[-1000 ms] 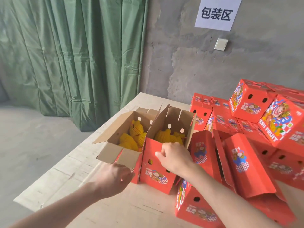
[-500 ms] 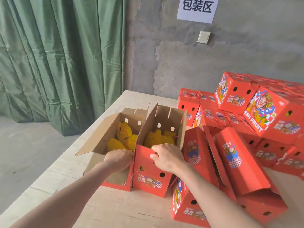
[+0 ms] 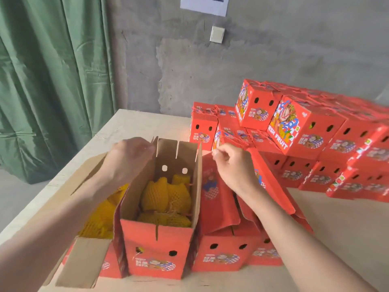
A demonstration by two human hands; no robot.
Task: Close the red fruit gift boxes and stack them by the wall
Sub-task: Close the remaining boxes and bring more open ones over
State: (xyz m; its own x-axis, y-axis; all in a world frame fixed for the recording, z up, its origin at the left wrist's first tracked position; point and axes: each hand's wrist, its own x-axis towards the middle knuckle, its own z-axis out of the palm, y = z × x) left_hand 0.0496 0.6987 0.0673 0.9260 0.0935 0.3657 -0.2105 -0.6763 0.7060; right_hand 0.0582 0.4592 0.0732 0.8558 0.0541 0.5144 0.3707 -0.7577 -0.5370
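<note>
An open red fruit gift box [image 3: 157, 249] stands on the table in front of me, holding fruit in yellow foam nets [image 3: 166, 199]. Its brown rear flap [image 3: 179, 157] stands upright. My left hand [image 3: 128, 159] grips the flap's top left corner. My right hand [image 3: 233, 167], fingers curled, pinches the top corner of a red flap [image 3: 212, 190] right beside the box's right edge. Closed red boxes [image 3: 305, 131] are stacked against the grey wall at the right.
A second open box [image 3: 92, 220] with netted fruit sits under my left forearm, its brown flaps spread. More open red boxes [image 3: 223, 256] lean at the right of the centre box. The wooden table [image 3: 336, 228] shows bare board at the right. A green curtain [image 3: 52, 81] hangs at the left.
Both hands rose from the near rims to the far top corners of the centre box. My left hand left the left box. The view moved closer and lower.
</note>
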